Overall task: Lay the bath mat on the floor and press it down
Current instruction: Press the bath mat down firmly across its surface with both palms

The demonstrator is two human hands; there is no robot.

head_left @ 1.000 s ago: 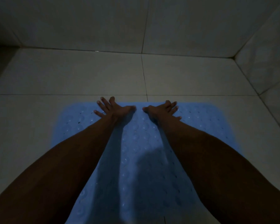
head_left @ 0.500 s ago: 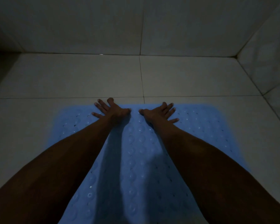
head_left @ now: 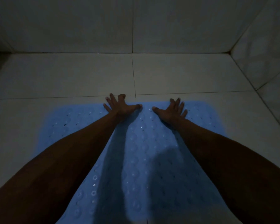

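The left hand (head_left: 120,107) and the right hand (head_left: 171,110) lie flat with fingers spread, palms down at the far edge of the bath mat (head_left: 141,152), gripping nothing; the left fingertips (head_left: 111,96) reach past that edge onto the floor (head_left: 87,75). The mat is already laid out on the tiles, well short of the back wall, so the pressing step seems to be in hand. Next, I judge, the palms should work toward the far corners and side edges. The mat is blue, rubbery-looking, round-cornered, dotted with round bumps and small holes; the tiles look smooth, with thin grout lines.
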